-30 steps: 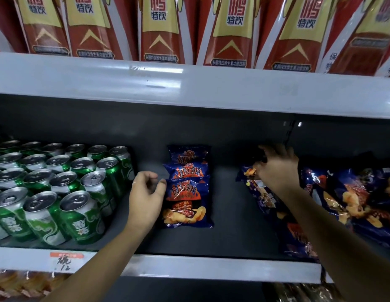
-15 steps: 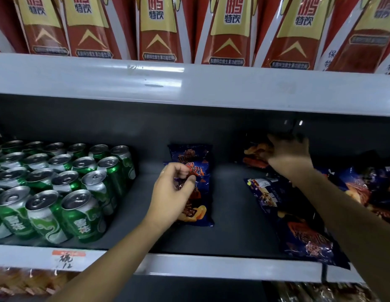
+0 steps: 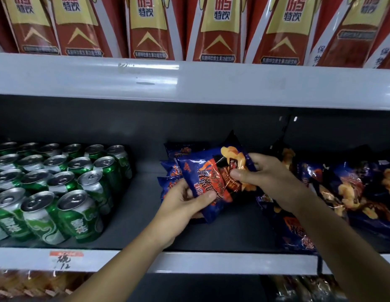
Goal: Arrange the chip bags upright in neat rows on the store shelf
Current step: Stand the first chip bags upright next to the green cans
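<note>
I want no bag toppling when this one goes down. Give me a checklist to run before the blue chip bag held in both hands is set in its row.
1. Grip: ok. The left hand and right hand both hold the blue chip bag.
2. Bag upright: not ok. It is tilted, with its print running sideways.
3. Row of chip bags behind it standing: cannot tell. The held bag hides most of it.
4. Landing spot: ok. Bare shelf floor shows in front of the row.
5. Green cans clear of the row: ok. A gap separates them.
6. Pile of chip bags on the right: not ok. They lie in a heap.
</note>
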{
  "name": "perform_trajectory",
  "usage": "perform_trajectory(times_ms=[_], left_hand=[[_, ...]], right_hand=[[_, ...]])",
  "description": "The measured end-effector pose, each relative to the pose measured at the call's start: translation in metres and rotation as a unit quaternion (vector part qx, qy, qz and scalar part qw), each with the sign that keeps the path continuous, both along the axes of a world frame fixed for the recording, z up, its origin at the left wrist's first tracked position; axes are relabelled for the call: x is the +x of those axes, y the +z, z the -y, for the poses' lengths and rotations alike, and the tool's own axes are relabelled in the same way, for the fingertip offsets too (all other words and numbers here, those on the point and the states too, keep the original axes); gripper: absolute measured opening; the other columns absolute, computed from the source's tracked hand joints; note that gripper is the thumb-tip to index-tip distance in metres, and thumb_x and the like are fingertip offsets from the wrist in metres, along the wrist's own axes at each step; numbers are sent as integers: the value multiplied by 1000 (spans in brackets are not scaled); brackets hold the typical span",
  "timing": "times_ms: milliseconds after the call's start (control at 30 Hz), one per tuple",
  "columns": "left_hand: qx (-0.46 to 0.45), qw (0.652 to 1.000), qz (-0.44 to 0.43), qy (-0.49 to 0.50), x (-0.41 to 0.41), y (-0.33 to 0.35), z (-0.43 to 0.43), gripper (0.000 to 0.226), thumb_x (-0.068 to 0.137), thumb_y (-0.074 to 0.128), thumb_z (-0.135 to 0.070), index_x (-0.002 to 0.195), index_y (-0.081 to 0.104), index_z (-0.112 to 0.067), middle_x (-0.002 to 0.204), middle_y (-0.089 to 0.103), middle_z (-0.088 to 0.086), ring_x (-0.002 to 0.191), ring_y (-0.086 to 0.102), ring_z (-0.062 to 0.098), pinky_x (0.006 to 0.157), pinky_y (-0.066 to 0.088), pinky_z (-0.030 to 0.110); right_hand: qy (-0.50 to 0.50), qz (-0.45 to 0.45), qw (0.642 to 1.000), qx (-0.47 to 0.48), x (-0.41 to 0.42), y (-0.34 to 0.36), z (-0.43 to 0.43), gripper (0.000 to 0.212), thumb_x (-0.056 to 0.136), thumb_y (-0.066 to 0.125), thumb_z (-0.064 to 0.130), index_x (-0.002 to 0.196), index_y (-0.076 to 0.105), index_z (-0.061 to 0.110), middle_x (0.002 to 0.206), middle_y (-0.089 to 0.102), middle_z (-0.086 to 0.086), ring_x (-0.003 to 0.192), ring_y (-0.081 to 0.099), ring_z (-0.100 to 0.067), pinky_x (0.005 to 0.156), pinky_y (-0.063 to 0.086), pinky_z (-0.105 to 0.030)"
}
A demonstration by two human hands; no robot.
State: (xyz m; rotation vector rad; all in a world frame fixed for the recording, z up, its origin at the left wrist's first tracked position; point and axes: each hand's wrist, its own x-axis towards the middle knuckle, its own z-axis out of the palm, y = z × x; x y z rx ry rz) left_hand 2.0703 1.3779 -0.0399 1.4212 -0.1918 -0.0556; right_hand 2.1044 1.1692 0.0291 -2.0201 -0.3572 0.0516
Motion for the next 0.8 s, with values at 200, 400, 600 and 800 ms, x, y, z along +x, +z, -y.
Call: perform_trajectory(times_ms=[200,400,600,800], left_hand=[[20,1000,-6,-16,7,14,-26,27,89,63,-3,116,61,-6,99,75,8,84,71,19,69,58,28],[212,975,11,-65,19,49,-60,19,80,76,-19,99,70,-18,76,72,-3,57,62,8,45,40,18],[126,989,29,75,28,45,-70,59,66,87,-45,118,66,-25,109,73,5,87,73,14,72,58,28],[45,993,2,109,18,-8,-72,81,57,91,-26,127,52,-18,109,65,4,96,64,11,75,53,17]], right_hand=[[17,-31,997,69,-11,-13,-1,17,95,64,17,112,63,21,92,77,16,93,71,2,86,53,-14],[8,25,999,40,-7,-31,-11,44,87,76,27,128,61,36,122,70,9,110,67,-10,98,53,-29],[-7,-10,994,105,-14,-59,-37,25,91,71,7,105,70,27,99,79,13,95,73,-2,78,56,-16],[-103,-58,988,98,-12,-102,-58,13,84,79,14,93,70,17,92,78,-1,91,75,-19,88,59,-44]])
